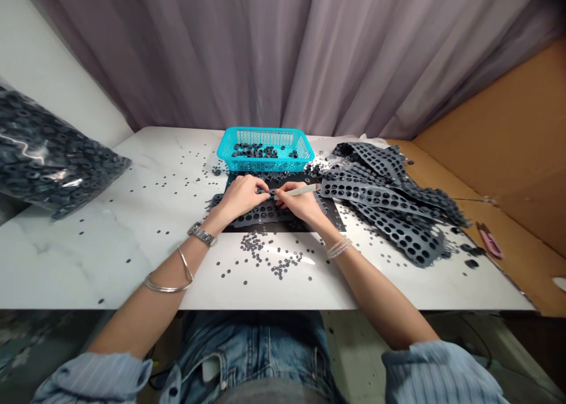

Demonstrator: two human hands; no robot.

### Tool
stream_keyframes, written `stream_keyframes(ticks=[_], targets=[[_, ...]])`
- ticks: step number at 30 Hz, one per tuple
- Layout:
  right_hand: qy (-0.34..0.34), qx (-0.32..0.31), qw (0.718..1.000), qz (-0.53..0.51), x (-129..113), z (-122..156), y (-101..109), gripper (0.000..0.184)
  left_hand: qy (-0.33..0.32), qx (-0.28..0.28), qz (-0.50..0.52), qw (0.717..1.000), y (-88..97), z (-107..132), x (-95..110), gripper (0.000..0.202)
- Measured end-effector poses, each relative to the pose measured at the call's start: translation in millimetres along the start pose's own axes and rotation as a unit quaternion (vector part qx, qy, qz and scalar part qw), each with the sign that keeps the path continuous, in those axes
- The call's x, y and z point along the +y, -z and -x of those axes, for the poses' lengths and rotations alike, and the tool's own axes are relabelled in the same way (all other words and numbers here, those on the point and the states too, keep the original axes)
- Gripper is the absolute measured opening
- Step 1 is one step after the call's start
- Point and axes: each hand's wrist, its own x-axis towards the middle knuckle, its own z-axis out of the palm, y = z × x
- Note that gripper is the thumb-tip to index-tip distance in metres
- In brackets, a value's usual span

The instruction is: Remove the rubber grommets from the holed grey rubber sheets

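Right hand (300, 200) grips white pen-like tool (306, 189); left hand (244, 196) curls over perforated sheet (262, 216) on black mat (306, 227), can't tell if pinching. Best keep sheet flat, tool steady.

The bag (53, 156) is cropped at left; the left hand (243, 196) partly hides the perforated strip (262, 216).

We are wearing blue, thinly striped sleeves (442, 371), rolled up. On the left we are sporting a silver link watch (202, 234) and, higher up, a silver bangle (168, 289); on the right, pale beaded bracelets (339, 248). Below, we are wearing faded blue jeans (265, 348).
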Motion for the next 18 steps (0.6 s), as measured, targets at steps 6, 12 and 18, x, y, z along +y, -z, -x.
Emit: stream_keyframes(ticks=[6,12,18], targets=[[0.032,-0.006,0.998,0.062,-2.7,2.8,0.1,0.022,-0.012,-0.046,-0.103,0.994,-12.9,-0.6,-1.6,0.022],[0.051,-0.011,0.994,0.1,-8.5,5.8,-0.6,0.02,0.0,-0.044,-0.129,0.991,-22.4,-3.7,-3.0,0.021],[0.04,0.004,0.994,0.099,-11.1,6.6,-0.6,0.02,-0.015,-0.069,0.005,0.997,-7.7,-5.2,-1.9,0.011]])
